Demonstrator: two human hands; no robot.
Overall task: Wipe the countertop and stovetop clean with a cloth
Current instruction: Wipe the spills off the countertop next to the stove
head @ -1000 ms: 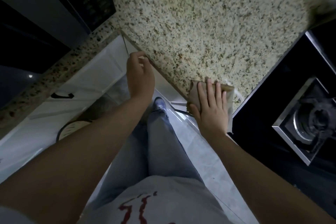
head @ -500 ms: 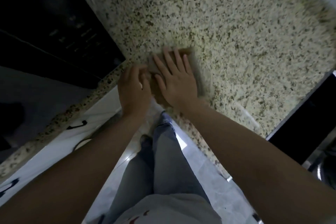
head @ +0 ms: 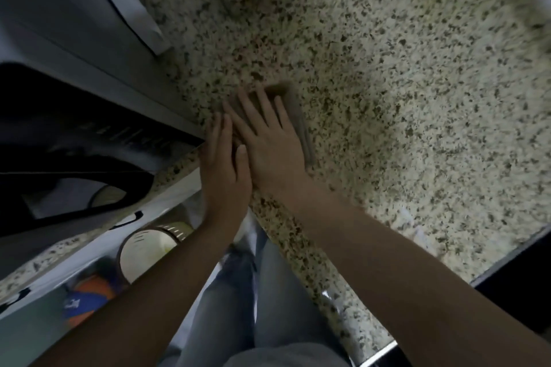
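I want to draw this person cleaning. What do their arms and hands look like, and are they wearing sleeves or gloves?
Both arms are bare up to the picture's edge: no sleeves show, and no gloves, watch or rings that I can see. The left hand and right hand are bare too, with short plain nails. Below the arms you can draw light grey trousers and a light grey top.

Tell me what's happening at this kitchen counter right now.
A person is wiping the speckled countertop with a brown cloth. The right hand presses flat on the cloth with fingers spread. The left hand lies flat beside it at the counter's edge, against the right thumb. The black stovetop sits off to the right, untouched.
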